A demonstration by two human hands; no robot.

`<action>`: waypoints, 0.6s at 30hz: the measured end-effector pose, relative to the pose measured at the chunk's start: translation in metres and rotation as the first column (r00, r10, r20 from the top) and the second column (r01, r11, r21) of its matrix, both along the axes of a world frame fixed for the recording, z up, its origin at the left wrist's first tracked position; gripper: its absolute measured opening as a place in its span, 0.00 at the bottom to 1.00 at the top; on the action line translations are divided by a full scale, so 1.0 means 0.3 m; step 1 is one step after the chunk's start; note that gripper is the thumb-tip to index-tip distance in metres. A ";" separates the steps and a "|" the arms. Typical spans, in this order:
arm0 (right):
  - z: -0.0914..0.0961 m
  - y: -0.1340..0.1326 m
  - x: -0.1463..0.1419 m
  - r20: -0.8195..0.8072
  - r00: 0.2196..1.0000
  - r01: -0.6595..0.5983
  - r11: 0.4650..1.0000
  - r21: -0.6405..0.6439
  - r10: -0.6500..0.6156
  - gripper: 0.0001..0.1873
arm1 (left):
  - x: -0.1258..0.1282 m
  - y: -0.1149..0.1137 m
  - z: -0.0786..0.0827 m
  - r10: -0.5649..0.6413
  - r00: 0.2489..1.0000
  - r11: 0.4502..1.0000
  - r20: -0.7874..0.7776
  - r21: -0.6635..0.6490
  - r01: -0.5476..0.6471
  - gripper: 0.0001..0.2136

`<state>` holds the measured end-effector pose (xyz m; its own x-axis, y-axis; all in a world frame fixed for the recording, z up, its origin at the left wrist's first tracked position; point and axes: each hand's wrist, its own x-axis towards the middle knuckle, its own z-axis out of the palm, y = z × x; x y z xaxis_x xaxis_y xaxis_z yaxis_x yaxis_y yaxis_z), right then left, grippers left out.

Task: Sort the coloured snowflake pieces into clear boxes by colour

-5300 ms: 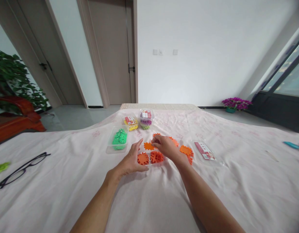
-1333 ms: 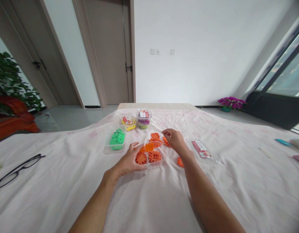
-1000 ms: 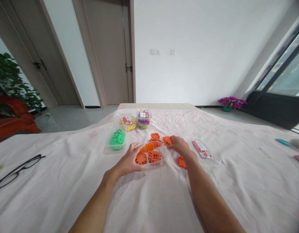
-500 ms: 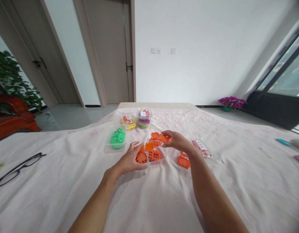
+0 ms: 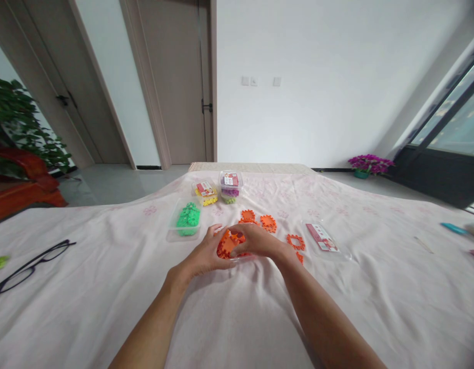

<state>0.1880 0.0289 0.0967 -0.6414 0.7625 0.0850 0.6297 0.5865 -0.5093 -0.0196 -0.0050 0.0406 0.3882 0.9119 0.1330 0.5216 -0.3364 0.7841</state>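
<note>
My left hand point(image 5: 208, 254) is curled round the left side of a clear plastic box point(image 5: 242, 259), thumb at the near edge and fingers at the far one. Orange interlocking plastic pieces point(image 5: 226, 247) with toothed edges lie in the box. Over the box's right part is my right hand point(image 5: 255, 241), its bent fingers reaching in and closed on an orange piece, mostly covered by the hand. Behind the box lie more loose orange pieces point(image 5: 248, 214), one round piece point(image 5: 268, 223) among them. A square frame-shaped orange piece point(image 5: 296, 242) rests to the right, near my right forearm.
A box of green pieces point(image 5: 188, 220) stands to the left. Further back are a box of yellow pieces point(image 5: 206, 193) and a stacked box of purple pieces point(image 5: 231, 187). A labelled clear lid point(image 5: 323, 238) lies right; glasses point(image 5: 29, 269) lie far left on the flowered cloth point(image 5: 229, 328).
My right hand has moved from the orange pieces behind the box down and left into the box, with an orange piece. The left hand stays on the box.
</note>
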 end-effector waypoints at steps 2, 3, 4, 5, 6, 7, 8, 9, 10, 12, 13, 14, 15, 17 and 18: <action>0.001 0.000 0.002 0.020 1.000 -0.013 1.000 -0.008 0.013 0.19 | -0.002 0.001 0.000 -0.004 1.000 1.000 -0.002 0.002 0.004 0.45; 0.002 0.000 0.005 0.035 0.999 -0.008 1.000 -0.006 0.008 0.16 | -0.003 0.002 -0.001 -0.007 1.000 1.000 -0.005 0.004 0.007 0.45; 0.002 0.001 0.007 0.047 0.999 -0.001 1.000 0.000 0.001 0.13 | -0.004 0.002 -0.001 -0.008 1.000 1.000 -0.007 0.003 0.008 0.46; 0.002 0.001 0.008 0.055 0.998 0.002 1.000 0.008 -0.002 0.12 | -0.004 0.003 -0.001 -0.009 1.000 1.000 -0.011 -0.001 0.009 0.46; 0.003 -0.001 0.008 0.059 0.998 0.001 1.000 0.014 -0.002 0.11 | -0.005 0.003 -0.001 -0.011 1.000 1.000 -0.014 -0.006 0.011 0.46; 0.005 -0.005 0.005 0.059 0.998 -0.001 1.000 0.016 0.000 0.11 | -0.005 0.003 -0.001 -0.011 1.000 1.000 -0.016 -0.009 0.011 0.46; 0.007 -0.010 0.000 0.060 0.998 -0.004 1.000 0.009 0.004 0.12 | -0.004 0.003 0.000 -0.011 1.000 1.000 -0.015 -0.009 0.011 0.46; 0.011 -0.015 -0.005 0.063 0.998 -0.011 1.000 -0.002 0.011 0.12 | -0.003 0.001 0.001 -0.011 1.000 1.000 -0.011 -0.005 0.011 0.45; 0.013 -0.021 -0.012 0.063 0.998 -0.017 1.000 -0.016 0.018 0.13 | -0.001 0.000 0.003 -0.014 1.000 1.000 -0.003 0.002 0.014 0.44; 0.016 -0.026 -0.020 0.052 0.998 -0.033 0.999 -0.036 0.035 0.15 | 0.004 -0.005 0.007 -0.015 1.000 1.000 0.016 0.017 0.015 0.43; 0.014 -0.025 -0.020 0.041 0.998 -0.047 0.998 -0.042 0.049 0.16 | 0.006 -0.007 0.010 -0.010 1.000 1.000 0.022 0.023 0.010 0.42; 0.010 -0.020 -0.016 0.025 0.998 -0.057 0.997 -0.043 0.058 0.16 | 0.009 -0.010 0.013 -0.008 1.000 1.000 0.023 0.026 0.007 0.41; 0.005 -0.012 -0.008 0.007 0.998 -0.056 0.998 -0.041 0.056 0.16 | 0.011 -0.013 0.016 -0.003 1.000 1.000 0.021 0.028 0.003 0.40; -0.006 0.009 0.017 -0.030 1.000 -0.005 0.999 -0.040 0.004 0.16 | 0.015 -0.016 0.021 0.008 1.000 1.000 0.019 0.029 -0.008 0.39; -0.010 0.021 0.033 -0.046 0.998 0.041 0.998 -0.040 -0.043 0.16 | 0.016 -0.017 0.022 0.012 1.000 1.000 0.019 0.026 -0.012 0.39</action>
<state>0.1980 0.0353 0.0938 -0.6049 0.7919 0.0842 0.6281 0.5394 -0.5608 -0.0148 -0.0101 0.0473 0.3746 0.9126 0.1640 0.5106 -0.3507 0.7851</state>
